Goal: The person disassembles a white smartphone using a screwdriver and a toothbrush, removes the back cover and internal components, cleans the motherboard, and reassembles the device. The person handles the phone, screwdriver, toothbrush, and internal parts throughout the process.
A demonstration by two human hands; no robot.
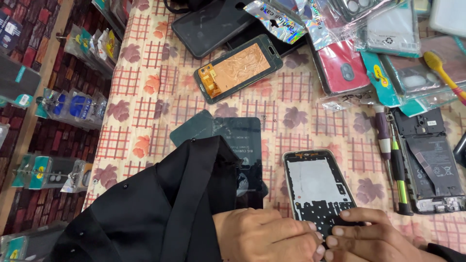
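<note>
A phone frame (318,187) with a white and black inner panel lies face up on the patterned tablecloth (145,97). My left hand (264,235) and my right hand (374,237) meet at its near end, fingertips pressing on its bottom edge. My black sleeve (160,213) covers the lower left. A dark screen-protector sheet (242,145) lies just left of the frame, partly under the sleeve.
A phone screen assembly with a copper back (238,68) lies further off. An opened phone with its battery showing (432,160) sits at the right, two screwdrivers (391,155) beside it. Packaged phone cases (349,43) crowd the far right. Hanging accessory packs (73,106) line the left wall.
</note>
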